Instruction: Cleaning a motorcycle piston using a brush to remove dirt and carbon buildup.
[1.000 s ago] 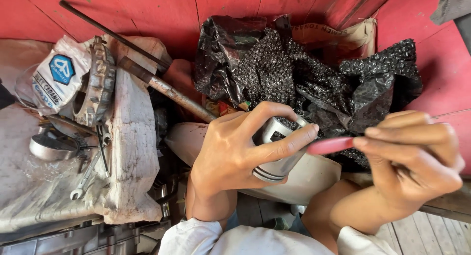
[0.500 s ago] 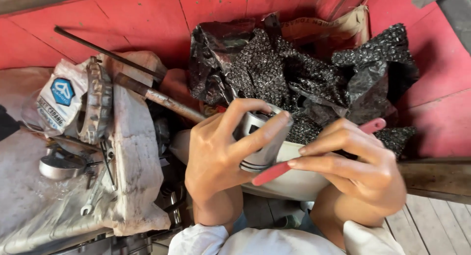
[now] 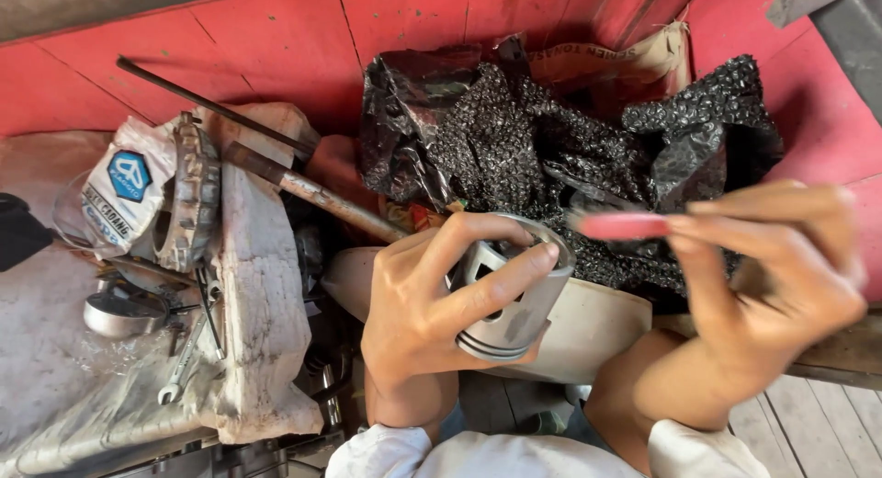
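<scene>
Piston in my left hand, red tool in my right

Metal fills my left hand (image 3: 432, 322): the fingers are curled tight around a grey piston (image 3: 510, 299), thumb and forefinger hooked over its open rim, the ringed end pointing down toward my lap. I hold it just above a pale, cream-coloured curved panel (image 3: 588, 326).

My right hand (image 3: 772, 285) is pinched shut on a slim red tool (image 3: 620, 225), whose blurred tip points left, near the piston's rim but apart from it. I cannot tell what kind of tool it is.

Behind both hands lies a crumpled heap of black bubble wrap (image 3: 551, 138) against a red wooden wall (image 3: 276, 37). To my left, a dirty white cloth (image 3: 257, 285) carries a toothed sprocket (image 3: 193, 202), a small white packet (image 3: 124, 193) with a blue mark, a round metal part (image 3: 119, 312) and a small spanner (image 3: 184, 363). A rusty rod (image 3: 317, 195) runs diagonally from the cloth toward the piston, and a thinner dark bar (image 3: 211, 106) lies above it. White sleeves (image 3: 478, 455) show at the bottom edge.
</scene>
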